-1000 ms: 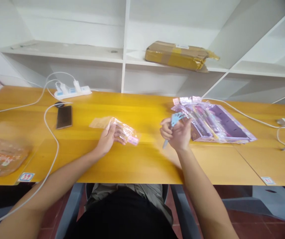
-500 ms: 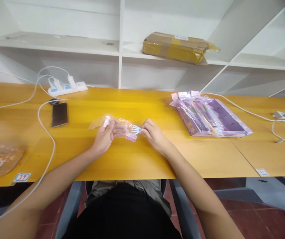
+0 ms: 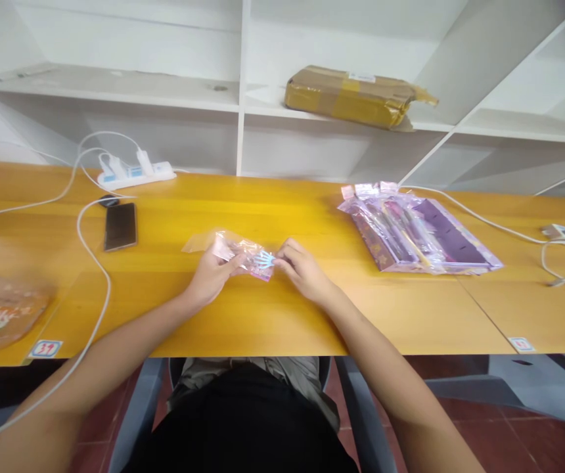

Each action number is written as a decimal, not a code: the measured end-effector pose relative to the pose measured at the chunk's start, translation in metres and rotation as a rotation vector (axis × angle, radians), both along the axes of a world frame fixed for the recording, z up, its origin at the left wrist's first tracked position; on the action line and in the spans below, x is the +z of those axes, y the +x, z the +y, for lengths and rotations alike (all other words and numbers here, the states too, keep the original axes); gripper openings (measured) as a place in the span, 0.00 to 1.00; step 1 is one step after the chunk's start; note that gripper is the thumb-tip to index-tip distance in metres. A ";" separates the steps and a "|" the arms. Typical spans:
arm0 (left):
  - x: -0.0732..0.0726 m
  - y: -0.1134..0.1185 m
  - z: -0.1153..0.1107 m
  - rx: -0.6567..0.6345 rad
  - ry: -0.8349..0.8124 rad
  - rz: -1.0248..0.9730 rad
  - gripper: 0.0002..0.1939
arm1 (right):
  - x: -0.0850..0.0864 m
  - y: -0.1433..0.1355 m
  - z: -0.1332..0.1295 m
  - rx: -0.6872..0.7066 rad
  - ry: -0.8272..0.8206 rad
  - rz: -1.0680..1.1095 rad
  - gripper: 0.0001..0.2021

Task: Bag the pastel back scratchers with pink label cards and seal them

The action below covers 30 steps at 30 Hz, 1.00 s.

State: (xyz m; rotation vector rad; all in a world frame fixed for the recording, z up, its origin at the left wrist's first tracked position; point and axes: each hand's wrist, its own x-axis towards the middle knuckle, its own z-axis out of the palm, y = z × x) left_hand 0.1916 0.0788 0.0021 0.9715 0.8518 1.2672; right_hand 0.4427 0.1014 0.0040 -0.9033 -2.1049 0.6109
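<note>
My left hand [image 3: 213, 271] is closed on a clear plastic bag [image 3: 243, 247], its thumb pressed over the film. The bag has a pink-purple label at its lower right. My right hand [image 3: 301, 266] pinches a light blue hand-shaped piece [image 3: 264, 259] with several spread prongs that point left. Those prongs lie at the bag's right end, against or just inside the film; I cannot tell which. The rest of the blue piece is hidden in my right fingers. Both hands are over the middle of the wooden desk [image 3: 272, 322], close together.
A purple box [image 3: 470, 236] with several plastic-wrapped items [image 3: 401, 230] stands at right. A phone [image 3: 120, 226], a power strip [image 3: 137, 173] and white cables lie at left. An orange-brown pouch [image 3: 4, 312] sits at the left edge. A taped carton [image 3: 356, 96] rests on the shelf.
The blue hand-shaped piece has shifted slightly left, closer over the bag. My left fingers, seen stretched along the bag before, are now more curled, with the thumb pressed further right.
</note>
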 end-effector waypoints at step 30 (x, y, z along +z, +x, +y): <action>0.003 0.002 -0.001 0.073 0.041 -0.069 0.18 | 0.000 -0.015 -0.011 0.007 -0.165 -0.047 0.24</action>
